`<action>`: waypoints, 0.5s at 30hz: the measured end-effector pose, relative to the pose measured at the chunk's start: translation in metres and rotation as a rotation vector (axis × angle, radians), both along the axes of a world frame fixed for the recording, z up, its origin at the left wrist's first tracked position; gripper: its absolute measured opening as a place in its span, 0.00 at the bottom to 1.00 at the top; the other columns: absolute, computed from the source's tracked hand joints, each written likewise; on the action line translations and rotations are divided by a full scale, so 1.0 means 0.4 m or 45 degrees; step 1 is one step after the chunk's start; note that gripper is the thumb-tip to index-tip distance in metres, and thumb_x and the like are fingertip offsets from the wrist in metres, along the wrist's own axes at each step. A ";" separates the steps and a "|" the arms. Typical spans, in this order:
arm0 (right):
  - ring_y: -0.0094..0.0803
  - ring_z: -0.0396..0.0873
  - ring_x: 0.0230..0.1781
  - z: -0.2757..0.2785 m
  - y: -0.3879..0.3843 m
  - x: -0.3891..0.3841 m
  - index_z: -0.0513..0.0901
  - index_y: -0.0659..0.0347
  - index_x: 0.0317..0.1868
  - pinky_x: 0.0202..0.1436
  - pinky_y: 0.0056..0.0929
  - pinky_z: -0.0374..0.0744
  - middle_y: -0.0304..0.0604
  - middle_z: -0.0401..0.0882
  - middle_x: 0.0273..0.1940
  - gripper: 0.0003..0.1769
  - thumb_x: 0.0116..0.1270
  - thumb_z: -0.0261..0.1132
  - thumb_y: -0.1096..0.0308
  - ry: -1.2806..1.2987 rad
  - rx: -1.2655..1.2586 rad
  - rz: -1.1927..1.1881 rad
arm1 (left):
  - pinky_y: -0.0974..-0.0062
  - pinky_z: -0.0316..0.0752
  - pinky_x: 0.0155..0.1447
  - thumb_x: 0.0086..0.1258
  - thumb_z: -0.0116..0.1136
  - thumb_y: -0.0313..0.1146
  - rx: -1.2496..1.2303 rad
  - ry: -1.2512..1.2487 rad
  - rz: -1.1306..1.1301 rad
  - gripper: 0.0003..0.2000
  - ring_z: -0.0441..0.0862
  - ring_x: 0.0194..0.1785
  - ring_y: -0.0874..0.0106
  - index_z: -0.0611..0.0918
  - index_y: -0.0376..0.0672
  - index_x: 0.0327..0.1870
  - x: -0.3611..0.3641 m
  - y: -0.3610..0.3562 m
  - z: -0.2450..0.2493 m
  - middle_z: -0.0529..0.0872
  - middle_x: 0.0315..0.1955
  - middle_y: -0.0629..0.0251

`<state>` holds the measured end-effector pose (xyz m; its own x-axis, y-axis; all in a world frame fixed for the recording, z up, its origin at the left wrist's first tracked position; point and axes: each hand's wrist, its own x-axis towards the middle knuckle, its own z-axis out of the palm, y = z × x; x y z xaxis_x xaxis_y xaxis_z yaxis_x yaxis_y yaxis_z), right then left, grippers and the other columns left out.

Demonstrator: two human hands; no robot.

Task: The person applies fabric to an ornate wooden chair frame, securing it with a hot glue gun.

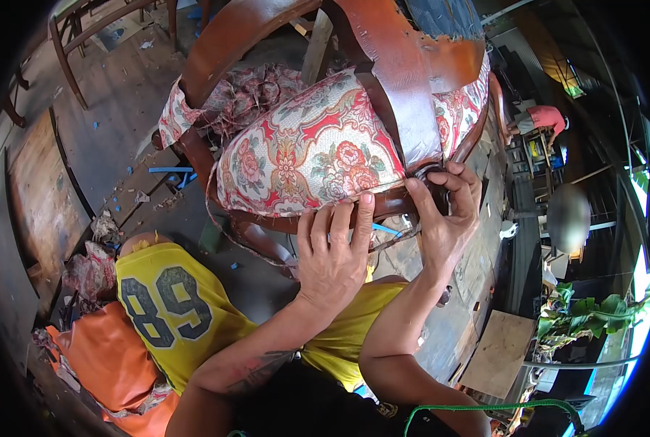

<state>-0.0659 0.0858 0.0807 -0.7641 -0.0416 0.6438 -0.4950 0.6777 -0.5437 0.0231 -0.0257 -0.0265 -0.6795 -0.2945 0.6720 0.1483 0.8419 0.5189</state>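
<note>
A chair with a carved wooden frame (237, 33) lies in front of me, its seat (303, 146) covered in floral red and cream fabric. Along the seat's lower edge, my left hand (336, 251) rests with fingers stretched out, fingertips pressed on the edge trim. My right hand (449, 211) is at the corner where the wooden arm post meets the seat. Its thumb presses at the fabric's edge and the other fingers curl near the post; what they pinch is hidden. A thin cord (248, 247) hangs in a loop from the seat's left side and passes behind my left hand.
Crumpled floral fabric (259, 91) lies behind the seat. Orange material (110, 357) is at lower left beside my yellow shorts (186, 306). Blue scraps (172, 171) litter the floor. Another chair (70, 44) stands upper left. A person in a red shirt (547, 116) bends at far right.
</note>
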 end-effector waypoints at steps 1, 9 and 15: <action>0.35 0.84 0.57 -0.004 0.003 -0.003 0.92 0.64 0.42 0.59 0.35 0.83 0.43 0.84 0.58 0.18 0.56 0.91 0.68 0.010 -0.003 0.017 | 0.40 0.70 0.75 0.70 0.69 0.32 -0.038 -0.002 0.014 0.39 0.74 0.68 0.48 0.73 0.42 0.85 -0.002 -0.001 -0.001 0.72 0.68 0.50; 0.39 0.84 0.58 0.011 -0.015 0.010 0.92 0.63 0.42 0.61 0.39 0.83 0.44 0.84 0.58 0.18 0.56 0.91 0.67 0.052 0.107 -0.053 | 0.37 0.66 0.77 0.68 0.72 0.33 0.045 -0.010 -0.030 0.43 0.74 0.68 0.48 0.69 0.42 0.87 0.008 -0.009 0.021 0.73 0.67 0.50; 0.44 0.83 0.61 0.006 -0.010 0.012 0.93 0.60 0.43 0.64 0.43 0.82 0.46 0.85 0.59 0.18 0.56 0.90 0.66 0.114 0.159 -0.045 | 0.36 0.63 0.79 0.69 0.74 0.35 -0.002 -0.031 -0.038 0.42 0.72 0.69 0.48 0.72 0.52 0.87 0.006 -0.013 0.027 0.72 0.67 0.52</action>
